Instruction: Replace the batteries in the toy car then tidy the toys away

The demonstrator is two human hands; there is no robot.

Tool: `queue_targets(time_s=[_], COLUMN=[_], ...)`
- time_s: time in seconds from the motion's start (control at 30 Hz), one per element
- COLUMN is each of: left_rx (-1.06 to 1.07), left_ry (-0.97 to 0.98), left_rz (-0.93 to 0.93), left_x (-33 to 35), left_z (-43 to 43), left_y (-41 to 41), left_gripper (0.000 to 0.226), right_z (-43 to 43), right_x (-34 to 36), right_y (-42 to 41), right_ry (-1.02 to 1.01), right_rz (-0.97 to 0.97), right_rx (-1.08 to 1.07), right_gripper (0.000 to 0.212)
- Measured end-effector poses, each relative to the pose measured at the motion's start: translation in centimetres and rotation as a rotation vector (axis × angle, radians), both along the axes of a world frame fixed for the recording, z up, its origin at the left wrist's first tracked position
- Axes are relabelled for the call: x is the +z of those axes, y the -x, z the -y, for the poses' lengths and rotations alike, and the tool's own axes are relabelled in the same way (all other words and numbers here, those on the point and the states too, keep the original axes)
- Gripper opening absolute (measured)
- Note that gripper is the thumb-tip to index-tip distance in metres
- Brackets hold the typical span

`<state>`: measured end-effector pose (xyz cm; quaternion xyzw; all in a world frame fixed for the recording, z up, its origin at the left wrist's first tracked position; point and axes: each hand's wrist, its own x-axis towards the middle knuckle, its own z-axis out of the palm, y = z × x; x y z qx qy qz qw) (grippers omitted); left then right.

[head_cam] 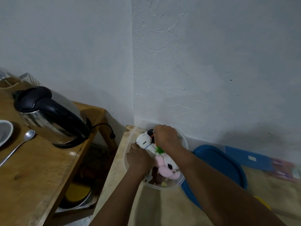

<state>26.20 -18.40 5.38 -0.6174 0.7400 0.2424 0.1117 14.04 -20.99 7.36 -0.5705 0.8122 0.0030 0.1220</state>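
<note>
A clear plastic tub stands on a low pale table by the wall corner, packed with soft toys. A white plush dog with a black ear and blue collar lies on top at the far end. A pink plush toy lies nearer me. My left hand presses down beside the dog's neck. My right hand is closed over the dog's back, next to a small green and orange piece. No toy car shows.
The tub's blue lid lies to the right on the pale table. A wooden table on the left holds a steel kettle, a spoon and a dish. Pans sit on the floor between the tables.
</note>
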Motion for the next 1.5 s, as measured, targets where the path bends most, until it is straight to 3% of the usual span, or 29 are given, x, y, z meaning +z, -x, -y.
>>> queue_targets(time_s=[0.1, 0.17, 0.27, 0.37, 0.47, 0.63, 0.77, 0.97, 1.03, 1.13, 1.23, 1.5], left_rx=[-0.160, -0.187, -0.143, -0.059, 0.121, 0.381, 0.347, 0.412, 0.436, 0.443, 0.455, 0.468], left_ry=[0.181, 0.239, 0.299, 0.465, 0.572, 0.268, 0.269, 0.258, 0.245, 0.231, 0.226, 0.124], left_rz=[0.196, 0.212, 0.127, -0.101, -0.296, -0.515, -0.542, -0.588, -0.596, -0.632, -0.658, -0.776], left_x=[0.2, 0.4, 1.6, 2.5, 2.2, 2.1, 2.3, 1.1, 1.1, 0.8, 0.3, 0.4], left_z=[-0.5, -0.3, 0.1, 0.4, 0.3, -0.4, -0.5, 0.0, 0.0, 0.3, 0.8, 1.2], left_y=[0.0, -0.3, -0.6, -1.2, -2.3, -3.2, -3.5, -3.8, -3.8, -3.9, -4.3, -4.8], left_gripper=[0.054, 0.044, 0.035, 0.030, 0.030, 0.029, 0.029, 0.029, 0.027, 0.029, 0.034, 0.032], right_z=[-1.1, -3.1, -7.0, -11.2, -15.7, -20.0, -20.1, -19.5, -19.6, -20.7, -21.7, -23.6], right_x=[0.5, 0.6, 0.8, 0.2, -2.0, -2.9, -3.9, -5.0, -4.5, -2.8, -0.9, 7.6], right_y=[-0.2, 0.2, 1.3, 3.6, 7.5, 13.1, 16.4, 19.2, 19.2, 18.0, 17.3, 17.3], right_ry=[0.076, 0.309, 0.629, 0.689, 0.534, -0.062, -0.144, -0.067, 0.076, 0.440, 0.561, 0.732], right_rz=[-0.009, -0.004, 0.058, 0.140, 0.066, 0.084, 0.123, 0.196, 0.221, 0.316, 0.407, 0.359], right_rx=[-0.001, -0.017, -0.161, -0.422, -0.578, -0.786, -0.918, -0.923, -0.930, -0.763, -0.635, -0.524], right_gripper=[0.021, 0.021, 0.020, 0.023, 0.034, 0.064, 0.064, 0.054, 0.036, 0.014, 0.022, 0.023])
